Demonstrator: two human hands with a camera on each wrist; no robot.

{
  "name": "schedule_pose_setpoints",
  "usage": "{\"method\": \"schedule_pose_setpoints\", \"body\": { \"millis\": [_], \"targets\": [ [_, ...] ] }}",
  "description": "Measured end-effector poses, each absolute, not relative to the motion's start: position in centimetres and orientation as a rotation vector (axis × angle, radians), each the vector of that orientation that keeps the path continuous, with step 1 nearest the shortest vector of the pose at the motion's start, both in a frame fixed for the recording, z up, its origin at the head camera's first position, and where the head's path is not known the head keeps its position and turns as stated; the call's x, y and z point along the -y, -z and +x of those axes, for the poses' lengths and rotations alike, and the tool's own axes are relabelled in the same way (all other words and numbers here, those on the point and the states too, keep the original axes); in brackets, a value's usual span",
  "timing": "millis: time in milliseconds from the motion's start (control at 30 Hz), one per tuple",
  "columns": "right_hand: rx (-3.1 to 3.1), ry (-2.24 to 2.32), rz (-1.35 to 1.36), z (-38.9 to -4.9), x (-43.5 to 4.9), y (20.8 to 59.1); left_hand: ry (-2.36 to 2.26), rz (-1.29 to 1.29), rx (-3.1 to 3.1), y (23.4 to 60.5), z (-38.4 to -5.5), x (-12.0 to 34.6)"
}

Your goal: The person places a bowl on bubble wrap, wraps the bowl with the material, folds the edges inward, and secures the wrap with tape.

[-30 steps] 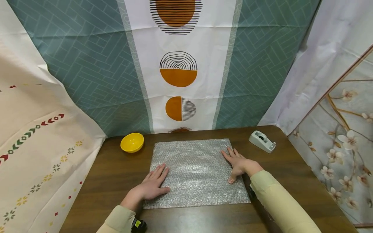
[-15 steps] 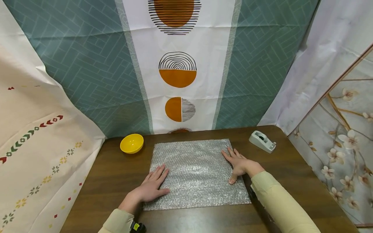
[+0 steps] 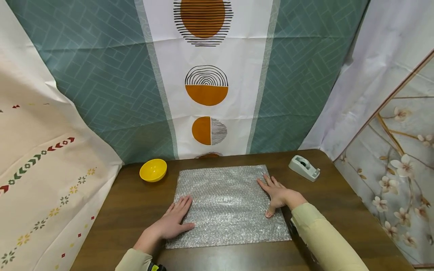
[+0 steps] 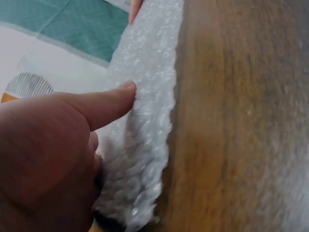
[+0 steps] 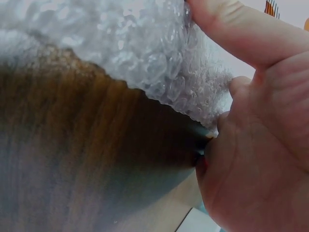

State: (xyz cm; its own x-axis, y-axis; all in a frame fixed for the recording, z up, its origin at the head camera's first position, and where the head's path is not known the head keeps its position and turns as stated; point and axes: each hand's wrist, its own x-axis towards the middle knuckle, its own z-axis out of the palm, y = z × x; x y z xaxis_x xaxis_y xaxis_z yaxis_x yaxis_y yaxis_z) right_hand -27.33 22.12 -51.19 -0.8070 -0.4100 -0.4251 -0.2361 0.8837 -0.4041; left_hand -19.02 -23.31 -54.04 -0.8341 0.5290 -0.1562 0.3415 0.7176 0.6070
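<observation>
A rectangular sheet of clear bubble wrap (image 3: pixel 223 207) lies flat on the brown wooden table (image 3: pixel 217 259). On its left edge rests my left hand (image 3: pixel 171 222), fingers straight and thumb stretched inward. My right hand (image 3: pixel 279 195) touches the right edge, its fingers spread and pointing to the far side. The left wrist view shows the thumb of the left hand (image 4: pixel 58 130) lying on the bubble wrap (image 4: pixel 145 87). In the right wrist view, the right hand (image 5: pixel 260 121) has its thumb on the near part of the bubble wrap (image 5: pixel 130 43); its fingertips are partly hidden.
A yellow bowl (image 3: pixel 153 171) stands at the table's back left. Towards the back right is a white tape dispenser (image 3: pixel 304 168). Patterned cloths hang behind the table, with a green and white one (image 3: pixel 210 52) in the middle.
The head view has tilted slightly, so everything sits a little lower in it. Both hands stay on the bubble wrap, and the sheet lies as before.
</observation>
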Motion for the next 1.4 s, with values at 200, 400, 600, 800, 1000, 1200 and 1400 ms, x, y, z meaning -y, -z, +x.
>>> {"method": "schedule_pose_setpoints", "body": {
  "millis": [200,400,600,800,1000,1200,1400],
  "targets": [
    [-2.545,0.442,-0.472,-27.1,-21.9,51.1,-0.810,0.553,-2.644,53.6,-18.8,25.0],
    [-2.521,0.485,-0.474,-27.3,-21.9,51.2,-0.966,0.331,-2.842,52.6,-20.0,28.4],
    [-2.515,0.490,-0.503,-27.8,-22.3,51.9,-1.296,-0.191,-2.991,51.5,-22.2,31.6],
    [-2.522,0.482,-0.491,-27.3,-22.0,50.9,-1.796,-0.558,-2.602,51.5,-24.2,33.4],
    [-2.516,0.463,-0.503,-27.9,-22.5,52.3,-1.926,-0.596,-2.299,51.2,-26.0,34.1],
    [-2.512,0.431,-0.482,-27.9,-22.2,51.9,-1.947,-0.585,-2.212,51.7,-27.3,33.9],
    [-2.516,0.439,-0.492,-28.6,-22.6,53.2,-1.946,-0.567,-2.248,52.4,-28.1,33.8]
  ]
}}
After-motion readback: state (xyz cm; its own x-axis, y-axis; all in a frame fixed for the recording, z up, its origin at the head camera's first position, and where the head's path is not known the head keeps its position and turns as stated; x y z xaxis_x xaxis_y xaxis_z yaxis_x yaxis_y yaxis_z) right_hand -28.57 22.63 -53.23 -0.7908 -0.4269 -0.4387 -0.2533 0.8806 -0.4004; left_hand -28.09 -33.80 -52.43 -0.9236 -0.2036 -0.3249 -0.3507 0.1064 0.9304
